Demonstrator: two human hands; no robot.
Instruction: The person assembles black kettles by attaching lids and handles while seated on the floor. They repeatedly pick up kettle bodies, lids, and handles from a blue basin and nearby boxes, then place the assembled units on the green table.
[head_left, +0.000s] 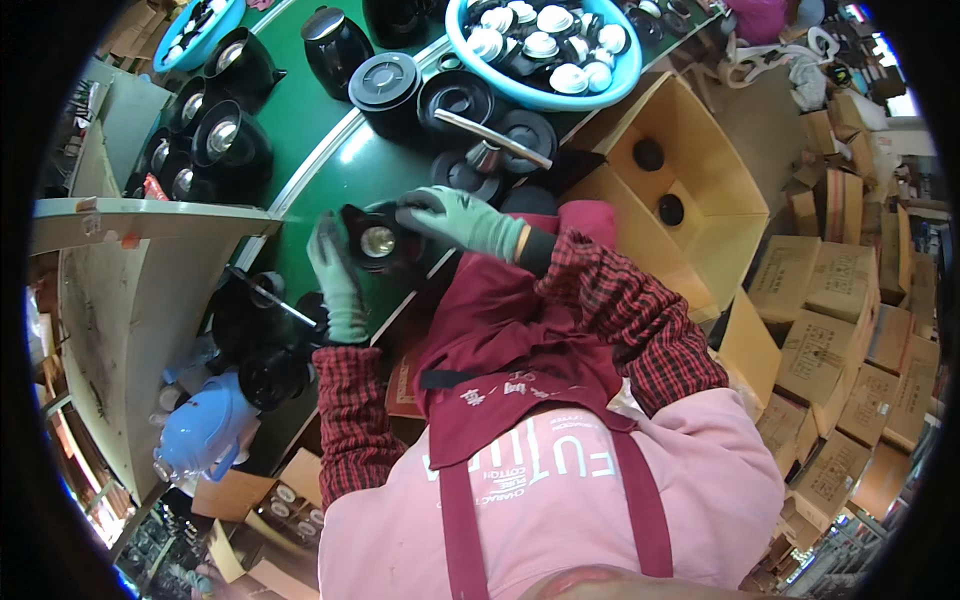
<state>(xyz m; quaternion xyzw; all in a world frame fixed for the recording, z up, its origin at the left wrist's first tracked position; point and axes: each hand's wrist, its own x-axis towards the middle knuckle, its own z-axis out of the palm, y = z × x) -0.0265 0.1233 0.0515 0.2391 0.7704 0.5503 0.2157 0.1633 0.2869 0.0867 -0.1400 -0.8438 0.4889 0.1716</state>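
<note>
A black jug (350, 222) with a shiny metal disc inside its mouth is held over the green worktop (330, 185). My left hand (338, 282), in a green and grey glove, presses along the jug's left side. My right hand (468, 221), gloved alike, has its fingers at the jug's right rim. Just beyond the right hand, a T-shaped metal tool (486, 152) stands among round black lids (525, 138). Behind the jug sits a black lidded canister (386, 88). The jug's underside is hidden.
A light-blue basin (463, 62) of black and white parts stands at the back. Several black jugs (228, 135) cluster at the far left. An open cardboard box (715, 190) is on my right, stacked cartons (835, 290) beyond it. A blue kettle (208, 425) lies at the lower left.
</note>
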